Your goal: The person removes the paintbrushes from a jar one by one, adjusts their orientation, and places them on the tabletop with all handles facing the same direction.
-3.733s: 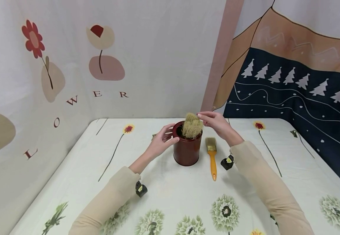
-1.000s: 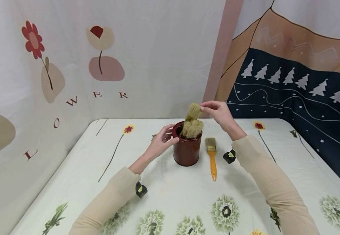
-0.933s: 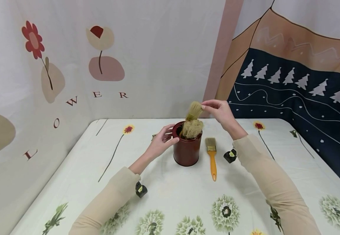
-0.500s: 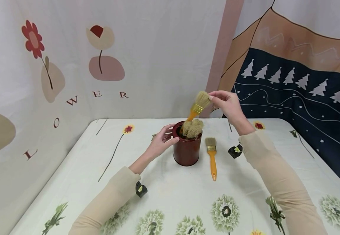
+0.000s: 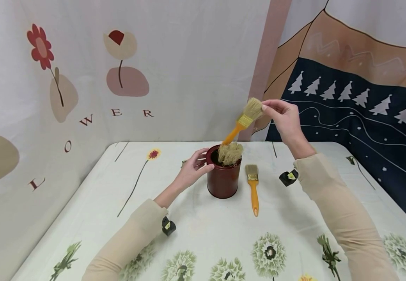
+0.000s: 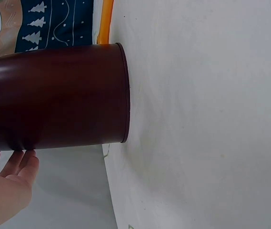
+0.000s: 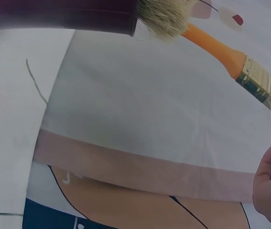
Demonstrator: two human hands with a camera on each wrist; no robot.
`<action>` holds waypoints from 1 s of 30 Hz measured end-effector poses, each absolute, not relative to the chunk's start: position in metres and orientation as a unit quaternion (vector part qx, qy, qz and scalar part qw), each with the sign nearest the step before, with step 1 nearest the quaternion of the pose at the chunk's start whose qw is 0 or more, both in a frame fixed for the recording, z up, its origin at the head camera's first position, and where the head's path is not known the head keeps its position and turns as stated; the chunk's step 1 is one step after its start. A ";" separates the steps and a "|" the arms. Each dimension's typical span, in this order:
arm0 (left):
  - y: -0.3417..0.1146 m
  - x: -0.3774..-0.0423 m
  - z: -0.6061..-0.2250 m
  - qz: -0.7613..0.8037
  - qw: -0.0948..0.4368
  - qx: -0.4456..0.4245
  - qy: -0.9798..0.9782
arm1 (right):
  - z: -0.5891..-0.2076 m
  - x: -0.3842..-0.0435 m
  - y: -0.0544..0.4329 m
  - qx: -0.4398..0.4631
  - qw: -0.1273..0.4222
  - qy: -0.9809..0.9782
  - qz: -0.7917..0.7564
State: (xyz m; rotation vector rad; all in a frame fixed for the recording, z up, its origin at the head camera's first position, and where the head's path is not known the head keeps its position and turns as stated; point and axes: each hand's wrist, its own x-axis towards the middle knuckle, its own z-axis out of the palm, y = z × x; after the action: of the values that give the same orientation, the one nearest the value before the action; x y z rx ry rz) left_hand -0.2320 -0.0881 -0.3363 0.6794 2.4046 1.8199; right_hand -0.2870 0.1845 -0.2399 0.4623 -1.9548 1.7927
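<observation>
A dark red can [image 5: 222, 183] stands upright on the table, and my left hand [image 5: 190, 168] holds it at the left side of its rim. In the left wrist view, fingertips touch the wall of the can [image 6: 54, 98]. My right hand [image 5: 287, 121] pinches the bristle tips of an orange-handled paintbrush [image 5: 246, 121]. That brush slants up to the right, its handle's lower end overlapping the can's mouth in the head view. More paintbrush bristles [image 5: 231, 154] stick up out of the can; their handles are hidden inside.
Another orange-handled paintbrush [image 5: 253, 191] lies on the table just right of the can, bristles pointing away. The flower-printed tablecloth [image 5: 206, 226] covers the table. Printed curtains [image 5: 195, 70] hang behind and at both sides.
My right hand has moved up and to the right, drawing the paintbrush out of the can so that its ferrule and orange handle now show. The left hand and can stay put.
</observation>
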 end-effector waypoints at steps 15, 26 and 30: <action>-0.088 -0.234 -0.340 0.590 0.023 0.220 0.776 | -0.228 -0.279 0.208 0.132 0.274 -0.682 0.665; -0.088 -0.234 -0.341 0.588 0.016 0.230 0.775 | -0.233 -0.277 0.228 0.118 0.259 -0.753 0.594; -0.088 -0.234 -0.340 0.584 0.015 0.230 0.778 | -0.234 -0.275 0.234 0.114 0.245 -0.777 0.569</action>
State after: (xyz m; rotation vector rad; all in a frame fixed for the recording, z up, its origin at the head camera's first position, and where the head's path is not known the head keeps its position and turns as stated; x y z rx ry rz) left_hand -0.2336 -0.0878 -0.3395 0.7147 2.4212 1.8184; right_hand -0.2752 0.2337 -0.2342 0.3107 -2.1213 1.5526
